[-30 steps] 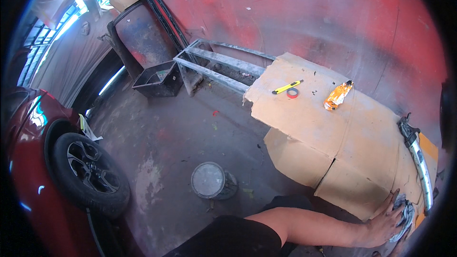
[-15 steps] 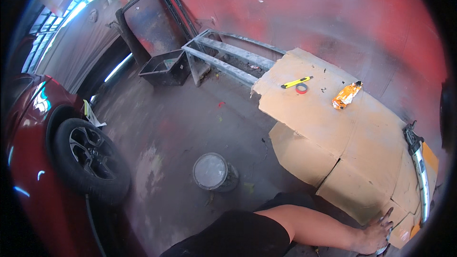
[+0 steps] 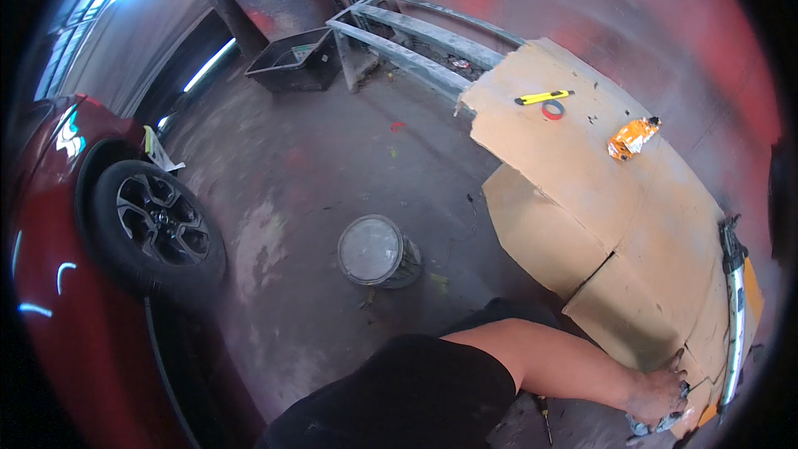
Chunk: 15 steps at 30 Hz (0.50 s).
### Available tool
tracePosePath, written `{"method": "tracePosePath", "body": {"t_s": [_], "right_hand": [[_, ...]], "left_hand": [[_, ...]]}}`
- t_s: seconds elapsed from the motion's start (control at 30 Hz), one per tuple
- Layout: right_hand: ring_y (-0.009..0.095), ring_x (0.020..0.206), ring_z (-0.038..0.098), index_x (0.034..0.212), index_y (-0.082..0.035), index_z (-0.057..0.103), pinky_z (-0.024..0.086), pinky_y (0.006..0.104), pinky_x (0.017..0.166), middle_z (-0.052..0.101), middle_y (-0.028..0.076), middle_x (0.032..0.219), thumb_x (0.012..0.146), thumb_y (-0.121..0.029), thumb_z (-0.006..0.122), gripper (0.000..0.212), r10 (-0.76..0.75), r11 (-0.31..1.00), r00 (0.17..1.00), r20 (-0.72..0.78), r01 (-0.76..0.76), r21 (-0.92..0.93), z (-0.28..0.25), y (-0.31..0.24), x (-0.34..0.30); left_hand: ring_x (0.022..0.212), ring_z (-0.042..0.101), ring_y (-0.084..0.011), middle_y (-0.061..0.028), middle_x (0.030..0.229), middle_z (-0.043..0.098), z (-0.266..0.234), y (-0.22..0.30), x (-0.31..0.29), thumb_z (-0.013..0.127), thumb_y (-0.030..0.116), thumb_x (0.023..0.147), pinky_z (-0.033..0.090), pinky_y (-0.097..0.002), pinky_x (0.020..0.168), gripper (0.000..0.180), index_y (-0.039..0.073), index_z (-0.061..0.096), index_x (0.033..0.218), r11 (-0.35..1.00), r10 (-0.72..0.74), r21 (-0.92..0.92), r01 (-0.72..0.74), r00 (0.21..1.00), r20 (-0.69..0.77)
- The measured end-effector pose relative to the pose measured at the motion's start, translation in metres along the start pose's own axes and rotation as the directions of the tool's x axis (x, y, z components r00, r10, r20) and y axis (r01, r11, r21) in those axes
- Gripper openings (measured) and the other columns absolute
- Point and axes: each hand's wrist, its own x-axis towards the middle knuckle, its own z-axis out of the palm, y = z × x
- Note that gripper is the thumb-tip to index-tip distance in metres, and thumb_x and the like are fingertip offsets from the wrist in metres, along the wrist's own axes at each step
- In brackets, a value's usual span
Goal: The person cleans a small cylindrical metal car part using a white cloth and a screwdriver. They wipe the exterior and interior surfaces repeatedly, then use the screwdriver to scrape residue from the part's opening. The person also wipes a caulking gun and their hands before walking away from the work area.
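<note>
Right hand (image 3: 661, 391) was clamped down on a grey rag (image 3: 657, 424) at the cardboard sheet's (image 3: 582, 175) edge; left hand was out of frame.

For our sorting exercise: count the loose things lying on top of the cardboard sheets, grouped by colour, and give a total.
Yellow: 1, the utility knife
Red: 1, the tape roll
Orange: 1, the crumpled wrapper
Total: 3

Cardboard (image 3: 582, 175) (knife (image 3: 542, 97), tape (image 3: 553, 110)) on floor (image 3: 307, 175)
</note>
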Motion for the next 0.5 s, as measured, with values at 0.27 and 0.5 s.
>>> {"method": "tracePosePath", "body": {"t_s": [0.27, 0.5], "right_hand": [[0.024, 0.124, 0.046, 0.143, 0.001, 0.033, 0.037, 0.0384, 0.106, 0.046, 0.014, 0.135, 0.074, -0.023, 0.082, 0.089, 0.16, 0.971, 0.987, -0.018, -0.154, 0.181, 0.011, 0.029, 0.006], [0.018, 0.106, 0.06, 0.124, 0.005, 0.058, 0.046, 0.0341, 0.096, 0.066, 0.014, 0.111, 0.075, -0.022, 0.082, 0.061, 0.189, 0.97, 0.939, -0.286, -0.224, -0.094, 0.003, 0.016, 0.029]], "left_hand": [[0.13, 0.043, -0.0445, -0.0301, 0.136, 0.047, -0.021, 0.031, -0.015, 0.071, 0.051, 0.078, 0.021, -0.0637, 0.111, 0.082, -0.001, 0.045, 0.135, 0.846, -0.089, -0.527, 0.082, 0.996, 0.012], [0.115, 0.058, -0.0344, -0.0236, 0.119, 0.062, -0.085, -0.007, -0.028, 0.062, 0.044, 0.093, 0.041, -0.0451, 0.103, 0.062, 0.003, 0.049, 0.137, 0.991, -0.116, -0.096, 0.099, 0.974, -0.196]]}}
